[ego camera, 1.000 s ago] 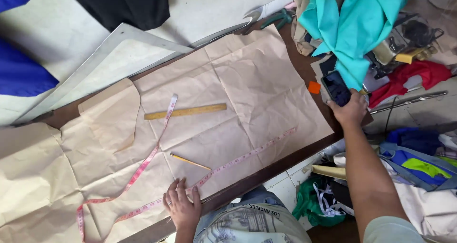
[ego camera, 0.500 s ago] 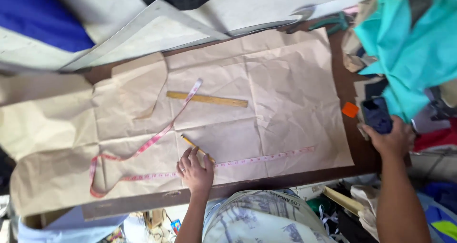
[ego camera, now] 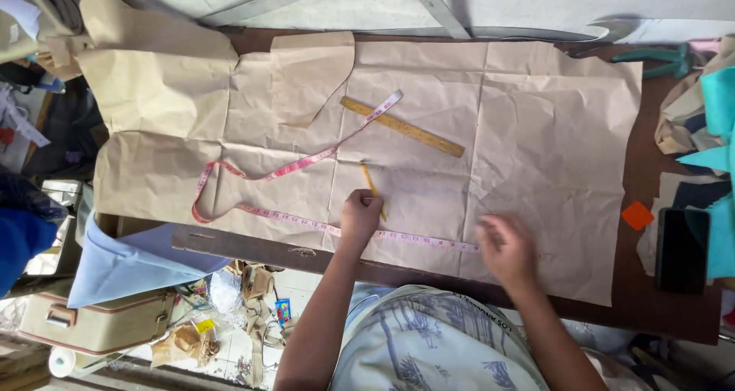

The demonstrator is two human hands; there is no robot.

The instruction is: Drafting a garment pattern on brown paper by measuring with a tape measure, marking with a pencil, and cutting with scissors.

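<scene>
Pencil (ego camera: 373,191), yellow, lies on the brown pattern paper (ego camera: 536,131) under my left hand (ego camera: 360,216), whose fingers grasp it. My right hand (ego camera: 505,247), blurred, rests loose at the pink tape measure (ego camera: 306,161).

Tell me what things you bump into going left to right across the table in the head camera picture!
Loop of the pink tape measure → left hand with the yellow pencil → wooden ruler → right hand → orange square → black phone.
</scene>
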